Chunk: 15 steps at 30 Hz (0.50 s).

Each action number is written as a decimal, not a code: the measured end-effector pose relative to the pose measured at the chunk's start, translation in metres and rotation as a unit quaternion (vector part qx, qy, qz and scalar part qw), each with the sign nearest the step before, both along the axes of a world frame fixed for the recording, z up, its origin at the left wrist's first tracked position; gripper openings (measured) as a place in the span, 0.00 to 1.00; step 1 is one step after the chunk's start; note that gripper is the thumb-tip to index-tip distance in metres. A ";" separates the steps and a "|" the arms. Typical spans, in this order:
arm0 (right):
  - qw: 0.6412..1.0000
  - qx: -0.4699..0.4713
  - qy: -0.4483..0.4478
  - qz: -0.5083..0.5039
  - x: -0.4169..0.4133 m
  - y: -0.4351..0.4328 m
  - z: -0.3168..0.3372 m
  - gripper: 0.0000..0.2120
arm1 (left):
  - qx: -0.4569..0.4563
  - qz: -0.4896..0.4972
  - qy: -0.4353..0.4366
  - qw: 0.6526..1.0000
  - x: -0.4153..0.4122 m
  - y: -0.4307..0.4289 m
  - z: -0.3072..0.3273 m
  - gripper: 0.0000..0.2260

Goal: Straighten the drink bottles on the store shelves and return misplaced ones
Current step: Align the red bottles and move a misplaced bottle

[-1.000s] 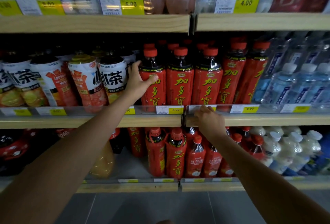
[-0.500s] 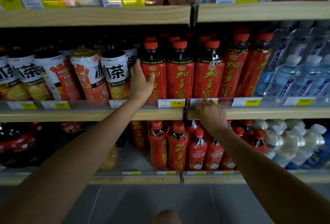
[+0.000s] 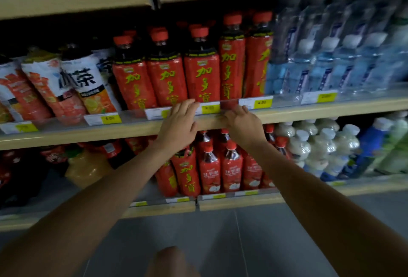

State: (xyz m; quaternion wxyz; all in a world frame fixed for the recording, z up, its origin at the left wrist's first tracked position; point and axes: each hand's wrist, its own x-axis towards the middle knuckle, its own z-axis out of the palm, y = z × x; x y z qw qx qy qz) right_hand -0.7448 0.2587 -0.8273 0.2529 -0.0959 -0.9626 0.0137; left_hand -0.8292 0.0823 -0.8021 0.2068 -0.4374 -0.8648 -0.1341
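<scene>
Middle shelf (image 3: pixel 92 132): left hand (image 3: pixel 178 125) quit red bottle (image 3: pixel 132 84), both grips open (right hand (image 3: pixel 244 125) unmoved).

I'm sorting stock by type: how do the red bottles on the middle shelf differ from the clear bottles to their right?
The red bottles wear full red labels with yellow characters; the clear bottles show pale blue through see-through plastic, with a narrow dark label strip. The red bottles have red caps, the clear bottles white caps. The front red bottles stand taller than the front clear bottles. Both stand in rows on the middle shelf.
</scene>
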 end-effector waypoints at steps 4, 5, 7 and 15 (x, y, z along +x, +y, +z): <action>0.997 0.000 0.029 -0.071 0.052 0.083 -0.014 0.12 | -0.089 0.004 0.036 0.995 0.033 0.074 -0.016 0.30; 0.996 0.002 0.037 -0.085 0.063 0.104 -0.016 0.12 | -0.094 0.000 0.045 0.995 0.041 0.096 -0.020 0.31; 0.993 0.015 0.034 -0.115 0.081 0.145 -0.019 0.13 | -0.094 -0.006 0.062 0.994 0.058 0.143 -0.027 0.32; 0.991 0.061 0.044 -0.109 0.149 0.277 -0.026 0.11 | -0.101 -0.013 0.099 0.990 0.126 0.304 -0.043 0.32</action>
